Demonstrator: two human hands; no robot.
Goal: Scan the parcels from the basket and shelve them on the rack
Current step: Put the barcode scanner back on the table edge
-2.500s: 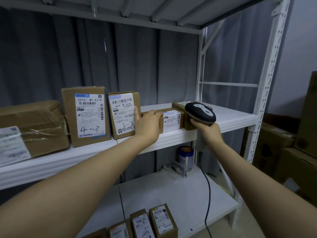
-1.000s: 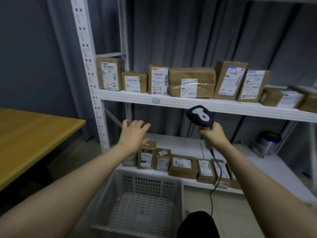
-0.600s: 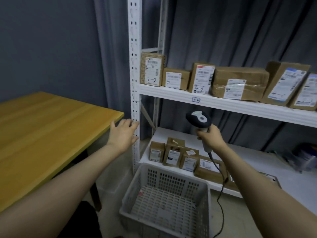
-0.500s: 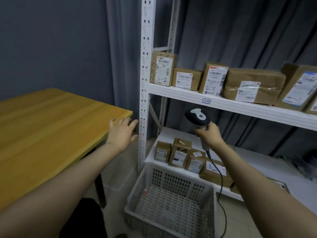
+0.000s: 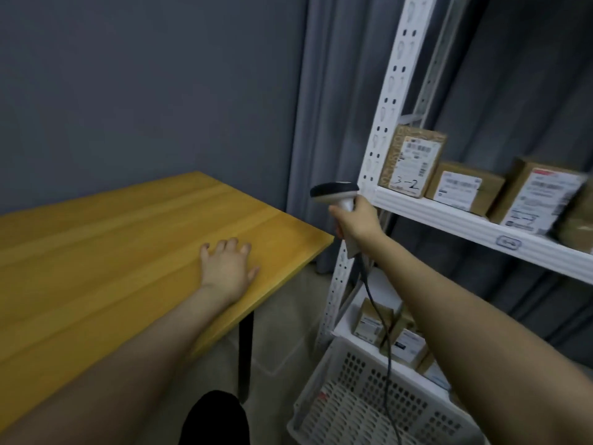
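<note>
Plainly gripped barcode scanner [image 5: 335, 191] in right hand [image 5: 356, 221]; spread empty left hand [image 5: 228, 268] flat over wooden table [image 5: 112, 252], well left of basket [image 5: 348, 380] below.

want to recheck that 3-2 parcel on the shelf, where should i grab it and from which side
Probably by its top, coming from the front and above with the free left hand. The 3-2 parcel stands upright at the left end of the shelf, close beside the rack post, with a lower box at its right, so only its upper part stands clear. The right hand grips the scanner.
</note>
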